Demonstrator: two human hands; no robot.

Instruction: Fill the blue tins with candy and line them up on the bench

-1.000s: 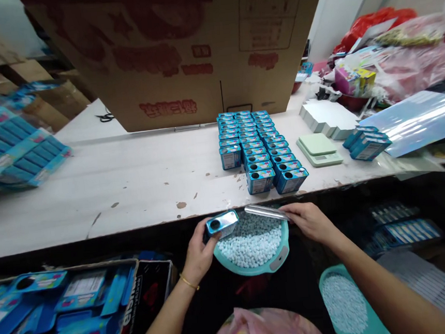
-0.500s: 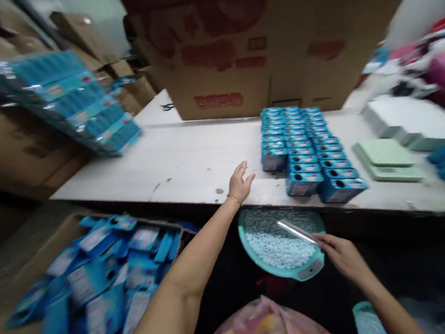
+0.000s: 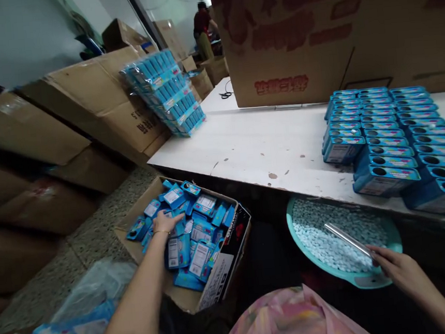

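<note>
My left hand (image 3: 165,223) reaches into an open carton (image 3: 230,260) on the left. It rests over loose small blue boxes (image 3: 201,257) there, thumb stretched away from the fingers; the fingertips are partly hidden among the boxes. Held in my right hand (image 3: 393,266) by one end is a slim silver metal tube (image 3: 348,240). The tube slants over a turquoise basin (image 3: 296,233) filled with small pale-blue pellets (image 3: 323,251). Rows of upright blue boxes with dark round openings on top (image 3: 386,168) stand on the table above the basin.
The white table (image 3: 236,145) carries a large cardboard box (image 3: 293,41) at the back and scissors (image 3: 226,94). A wrapped stack of blue packs (image 3: 169,96) leans by large cartons (image 3: 108,104) at left. A person (image 3: 203,31) stands far behind.
My left hand has moved from above the table down left into the carton of blue boxes. The view has turned left. My right hand still holds the metal tube over the basin.
</note>
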